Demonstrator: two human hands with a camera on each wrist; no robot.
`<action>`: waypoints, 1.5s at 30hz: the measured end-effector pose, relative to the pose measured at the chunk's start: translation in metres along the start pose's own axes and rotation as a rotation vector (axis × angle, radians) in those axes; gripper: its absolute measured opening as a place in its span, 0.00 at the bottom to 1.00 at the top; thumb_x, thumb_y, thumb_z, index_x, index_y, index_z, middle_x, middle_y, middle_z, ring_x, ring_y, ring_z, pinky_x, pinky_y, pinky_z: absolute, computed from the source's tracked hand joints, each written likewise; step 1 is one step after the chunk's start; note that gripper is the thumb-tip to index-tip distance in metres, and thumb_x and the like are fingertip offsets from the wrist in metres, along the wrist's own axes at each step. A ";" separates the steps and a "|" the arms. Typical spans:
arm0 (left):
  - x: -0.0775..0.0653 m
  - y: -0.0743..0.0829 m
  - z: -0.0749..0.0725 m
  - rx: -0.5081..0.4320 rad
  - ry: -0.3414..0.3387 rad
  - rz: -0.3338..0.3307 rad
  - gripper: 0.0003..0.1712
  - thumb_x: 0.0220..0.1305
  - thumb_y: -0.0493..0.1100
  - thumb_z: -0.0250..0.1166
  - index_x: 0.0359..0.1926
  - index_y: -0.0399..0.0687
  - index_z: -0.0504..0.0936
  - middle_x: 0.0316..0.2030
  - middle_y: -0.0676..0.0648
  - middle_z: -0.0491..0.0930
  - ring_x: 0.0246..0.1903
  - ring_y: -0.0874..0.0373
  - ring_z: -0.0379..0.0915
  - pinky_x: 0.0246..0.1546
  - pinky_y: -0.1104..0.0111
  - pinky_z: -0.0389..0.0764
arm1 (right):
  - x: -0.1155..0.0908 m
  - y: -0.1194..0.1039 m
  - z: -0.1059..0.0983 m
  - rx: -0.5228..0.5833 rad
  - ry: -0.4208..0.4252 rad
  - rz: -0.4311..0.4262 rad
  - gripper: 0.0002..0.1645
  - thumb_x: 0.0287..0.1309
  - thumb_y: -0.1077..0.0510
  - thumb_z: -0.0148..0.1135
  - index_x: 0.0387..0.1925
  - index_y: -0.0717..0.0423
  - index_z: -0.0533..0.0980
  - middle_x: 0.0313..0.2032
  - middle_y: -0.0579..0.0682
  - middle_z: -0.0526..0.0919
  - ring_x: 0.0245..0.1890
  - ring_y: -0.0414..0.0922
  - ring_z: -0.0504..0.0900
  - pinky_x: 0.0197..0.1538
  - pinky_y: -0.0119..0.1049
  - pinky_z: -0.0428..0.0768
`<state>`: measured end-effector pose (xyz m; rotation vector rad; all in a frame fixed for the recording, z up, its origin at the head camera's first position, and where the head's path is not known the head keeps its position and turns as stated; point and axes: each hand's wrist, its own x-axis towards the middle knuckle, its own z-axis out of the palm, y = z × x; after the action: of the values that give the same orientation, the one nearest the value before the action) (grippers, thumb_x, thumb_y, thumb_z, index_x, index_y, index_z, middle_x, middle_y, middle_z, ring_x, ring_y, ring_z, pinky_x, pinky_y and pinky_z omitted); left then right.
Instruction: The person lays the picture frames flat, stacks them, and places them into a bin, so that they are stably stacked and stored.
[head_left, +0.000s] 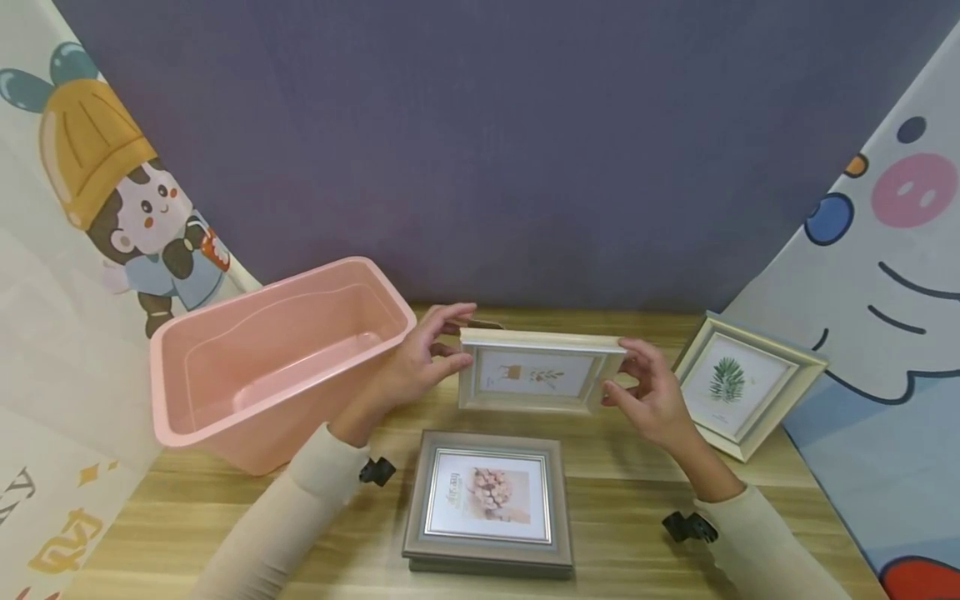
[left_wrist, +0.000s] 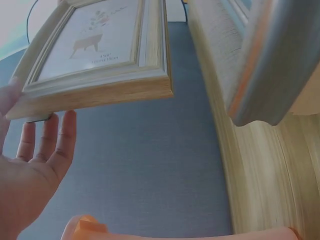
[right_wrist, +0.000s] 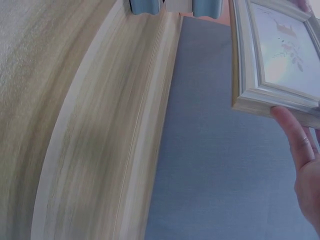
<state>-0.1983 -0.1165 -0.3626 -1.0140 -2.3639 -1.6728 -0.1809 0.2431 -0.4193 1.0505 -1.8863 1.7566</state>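
Observation:
Between both hands a cream picture frame (head_left: pixel 536 371) with a plant drawing is held tilted above the table. My left hand (head_left: pixel 423 358) grips its left edge, thumb on the front side and fingers behind, as the left wrist view shows on the frame's side (left_wrist: pixel 95 92). At the right edge my right hand (head_left: pixel 648 396) pinches it between thumb and fingers; in the right wrist view a finger touches the frame's edge (right_wrist: pixel 280 107). Nearer me, a grey-brown picture frame (head_left: pixel 491 500) with a flower picture lies flat, seemingly atop another frame.
A pink plastic bin (head_left: pixel 281 350) stands on the left of the wooden table (head_left: pixel 615 533). On the right, a cream frame with a green leaf print (head_left: pixel 727 383) leans tilted. A dark blue-grey wall (head_left: pixel 525 167) rises behind, with cartoon-printed panels on both sides.

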 end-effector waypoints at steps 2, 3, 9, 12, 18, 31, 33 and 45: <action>-0.001 0.001 0.002 0.012 0.030 0.014 0.34 0.66 0.31 0.67 0.71 0.40 0.67 0.62 0.37 0.69 0.59 0.44 0.71 0.53 0.61 0.85 | 0.001 0.000 0.000 0.002 0.001 -0.001 0.45 0.42 0.95 0.50 0.65 0.78 0.55 0.53 0.43 0.77 0.45 0.36 0.84 0.30 0.31 0.87; -0.001 0.001 0.003 0.016 0.042 0.022 0.33 0.65 0.31 0.67 0.70 0.39 0.68 0.61 0.36 0.70 0.57 0.46 0.71 0.52 0.62 0.85 | 0.001 0.000 0.000 0.011 -0.002 -0.008 0.46 0.42 0.95 0.50 0.65 0.78 0.55 0.53 0.44 0.77 0.45 0.36 0.84 0.30 0.31 0.87; -0.004 0.000 0.006 0.047 0.100 0.062 0.23 0.64 0.30 0.68 0.60 0.36 0.77 0.56 0.37 0.73 0.52 0.52 0.74 0.46 0.65 0.87 | 0.003 0.001 0.002 0.048 -0.013 -0.044 0.47 0.42 0.95 0.50 0.67 0.76 0.58 0.54 0.47 0.77 0.46 0.38 0.84 0.31 0.30 0.87; -0.004 -0.001 0.006 0.065 0.114 0.069 0.17 0.64 0.31 0.69 0.54 0.36 0.80 0.54 0.39 0.75 0.50 0.55 0.75 0.44 0.66 0.87 | 0.003 0.001 0.002 0.038 -0.014 -0.040 0.47 0.42 0.95 0.50 0.67 0.75 0.58 0.54 0.46 0.77 0.46 0.38 0.84 0.31 0.30 0.87; -0.006 -0.001 0.005 0.083 0.118 0.057 0.13 0.63 0.33 0.70 0.50 0.39 0.84 0.52 0.41 0.77 0.48 0.56 0.77 0.43 0.60 0.88 | 0.001 0.001 0.001 -0.013 -0.010 0.002 0.45 0.42 0.94 0.52 0.66 0.77 0.57 0.54 0.42 0.77 0.46 0.37 0.84 0.29 0.31 0.87; -0.011 0.002 0.004 0.084 0.127 0.051 0.14 0.63 0.32 0.70 0.49 0.37 0.84 0.52 0.40 0.77 0.49 0.54 0.76 0.42 0.67 0.88 | 0.002 0.001 0.003 0.019 -0.014 0.013 0.47 0.43 0.93 0.52 0.67 0.73 0.59 0.54 0.44 0.79 0.46 0.38 0.84 0.27 0.35 0.87; -0.011 0.002 0.004 0.083 0.131 0.052 0.13 0.63 0.32 0.70 0.49 0.37 0.84 0.52 0.40 0.77 0.49 0.54 0.76 0.42 0.67 0.88 | 0.002 0.000 0.003 0.013 -0.013 0.021 0.46 0.44 0.93 0.53 0.68 0.73 0.59 0.54 0.44 0.79 0.46 0.38 0.84 0.27 0.37 0.87; -0.017 0.010 -0.001 0.110 0.146 0.049 0.14 0.62 0.33 0.71 0.49 0.40 0.85 0.51 0.42 0.78 0.47 0.55 0.77 0.38 0.68 0.88 | 0.003 -0.002 0.007 0.082 -0.057 0.045 0.46 0.47 0.91 0.52 0.69 0.70 0.58 0.53 0.45 0.81 0.47 0.38 0.85 0.27 0.38 0.87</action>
<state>-0.1796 -0.1236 -0.3608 -0.8919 -2.2901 -1.5260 -0.1800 0.2358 -0.4175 1.1067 -1.8998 1.8626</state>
